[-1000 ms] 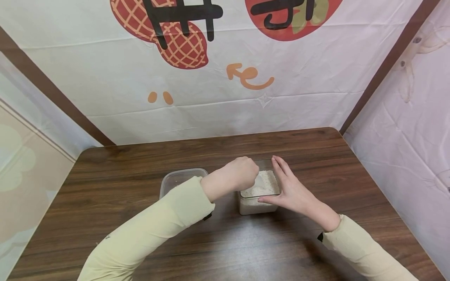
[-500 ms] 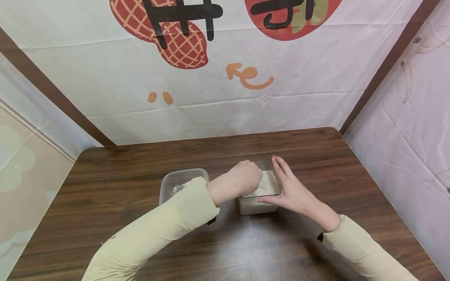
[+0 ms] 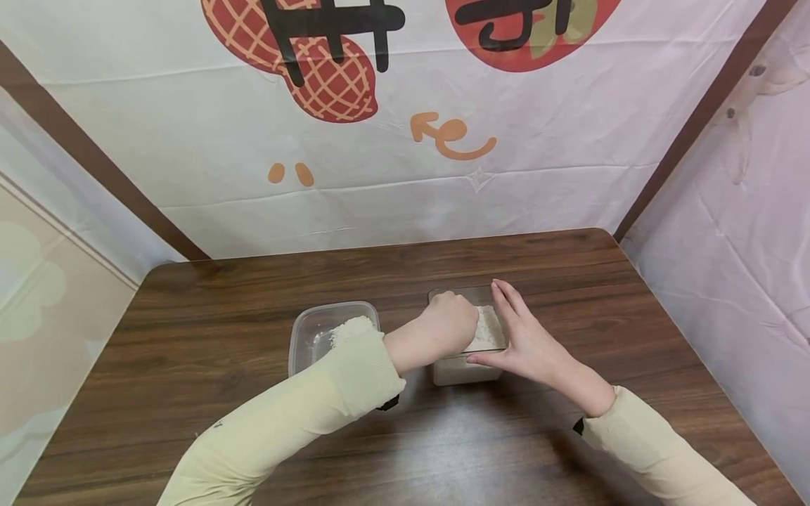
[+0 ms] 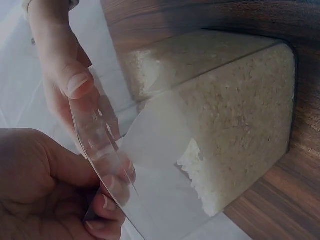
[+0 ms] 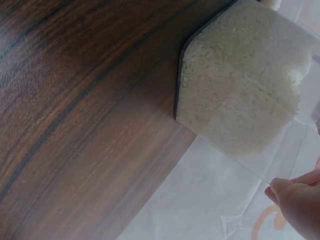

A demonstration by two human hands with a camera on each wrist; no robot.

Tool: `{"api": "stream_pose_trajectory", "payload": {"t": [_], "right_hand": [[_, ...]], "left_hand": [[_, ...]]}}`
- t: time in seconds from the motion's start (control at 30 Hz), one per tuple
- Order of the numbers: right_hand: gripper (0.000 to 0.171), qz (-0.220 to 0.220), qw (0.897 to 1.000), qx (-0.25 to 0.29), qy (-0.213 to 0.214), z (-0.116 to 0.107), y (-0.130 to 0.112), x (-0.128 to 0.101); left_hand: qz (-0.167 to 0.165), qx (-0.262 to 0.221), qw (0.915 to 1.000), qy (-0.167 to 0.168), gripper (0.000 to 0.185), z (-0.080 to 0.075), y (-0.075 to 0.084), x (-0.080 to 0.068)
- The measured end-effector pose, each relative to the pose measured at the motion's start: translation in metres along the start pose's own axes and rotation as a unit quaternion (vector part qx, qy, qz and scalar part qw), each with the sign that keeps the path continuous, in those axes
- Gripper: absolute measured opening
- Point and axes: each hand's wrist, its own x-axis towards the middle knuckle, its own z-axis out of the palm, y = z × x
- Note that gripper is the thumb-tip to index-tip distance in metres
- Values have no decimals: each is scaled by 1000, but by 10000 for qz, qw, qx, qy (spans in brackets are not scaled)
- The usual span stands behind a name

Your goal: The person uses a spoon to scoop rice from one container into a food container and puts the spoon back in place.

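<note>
White rice (image 3: pixel 486 330), right of centre: my left hand (image 3: pixel 452 323), curled round a translucent white scoop (image 4: pixel 157 131), should lift level; my spread right hand (image 3: pixel 533 346) braces the clear plastic box (image 3: pixel 479 295).

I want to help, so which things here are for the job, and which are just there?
For the job, I think:
left hand, gripping the scoop
right hand, holding the clear box
rice in that box
probably the tub

Just there:
printed cloth behind the table
its red pictures
</note>
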Motion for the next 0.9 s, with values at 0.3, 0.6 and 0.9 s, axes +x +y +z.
{"api": "stream_pose_trajectory", "payload": {"t": [0.3, 0.6, 0.9], "right_hand": [[113, -17, 10000, 20, -9, -1, 0, 1], [112, -108, 9999, 23, 77, 2, 1, 0], [111, -52, 10000, -10, 67, 2, 1, -1]], "left_hand": [[-52, -45, 9999, -98, 20, 1, 2, 5], [-265, -470, 9980, -318, 19, 6, 4, 12], [-263, -456, 9984, -190, 21, 6, 2, 13]]}}
